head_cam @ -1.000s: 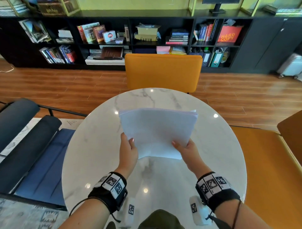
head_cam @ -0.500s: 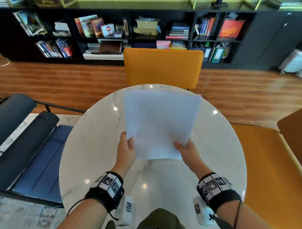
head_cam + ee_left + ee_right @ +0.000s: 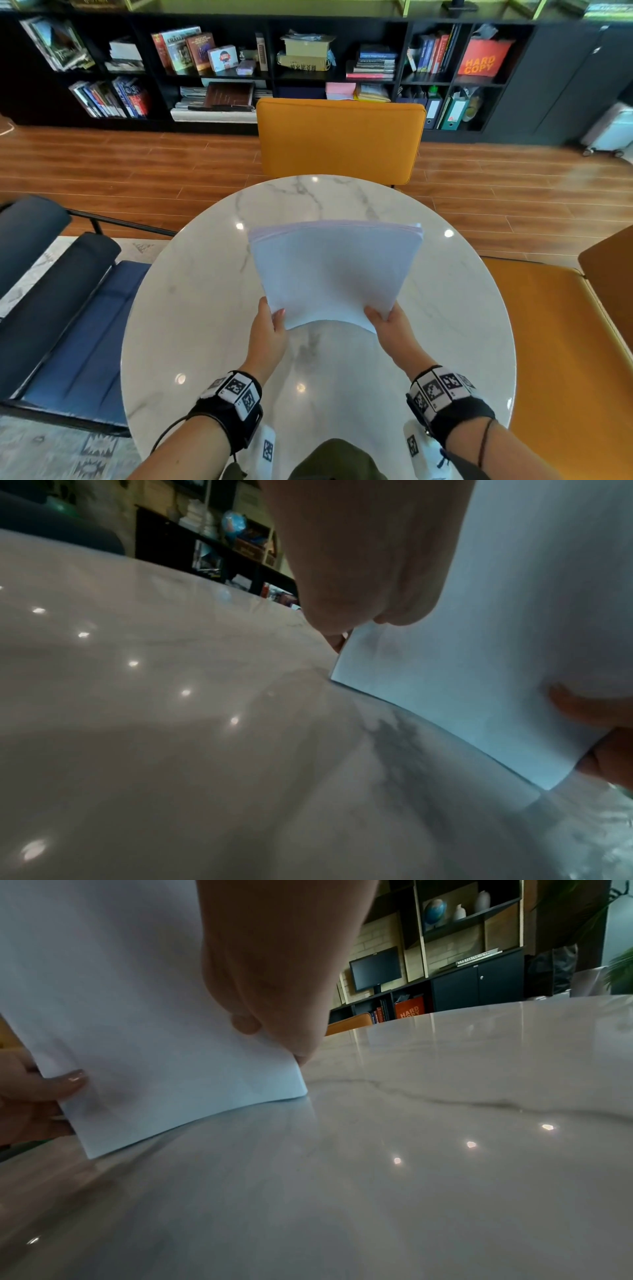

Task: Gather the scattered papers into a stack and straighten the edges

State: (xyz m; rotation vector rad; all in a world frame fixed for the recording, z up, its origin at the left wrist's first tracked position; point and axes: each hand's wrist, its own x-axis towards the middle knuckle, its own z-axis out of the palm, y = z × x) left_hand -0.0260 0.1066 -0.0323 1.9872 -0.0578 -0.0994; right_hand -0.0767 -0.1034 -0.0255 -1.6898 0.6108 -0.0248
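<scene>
**Me:** Left hand [image 3: 269, 334] pinches the near left corner of the paper stack [image 3: 334, 274], thumb on top and fingers under. My right hand [image 3: 388, 325] does the same at the near right corner. Both are clamped on paper.

**Checker:** Where's the stack?

**Me:** Over the middle of the marble table [image 3: 191, 308], tilted up and away from me. In the wrist views the bottom edge sits at the tabletop, touching or just above it; I can't tell which.

**Checker:** Handling?

**Me:** Light, I'd guess, and floppy. The bottom edge bows between my two grips, and the far top edge shows sheets slightly stepped, so not square yet. Loose sheets will likely slide on each other, and the polished top looks slick, so the edge could skate if I tap at an angle.

**Checker:** Best hold?

**Me:** Probably the long sides, loosely, so the sheets can drop and level. A hard corner pinch locks the misalignment in and may crease the corners.

**Checker:** Anything in the way?

**Me:** I see nothing else on the table, only light glare. The orange chair [image 3: 339, 140] stands at the far side, a blue bench [image 3: 78, 346] to my left, and an orange seat [image 3: 555, 346] to my right. The bookshelf [image 3: 239, 68] is well apart. None of it is near the stack.
</scene>
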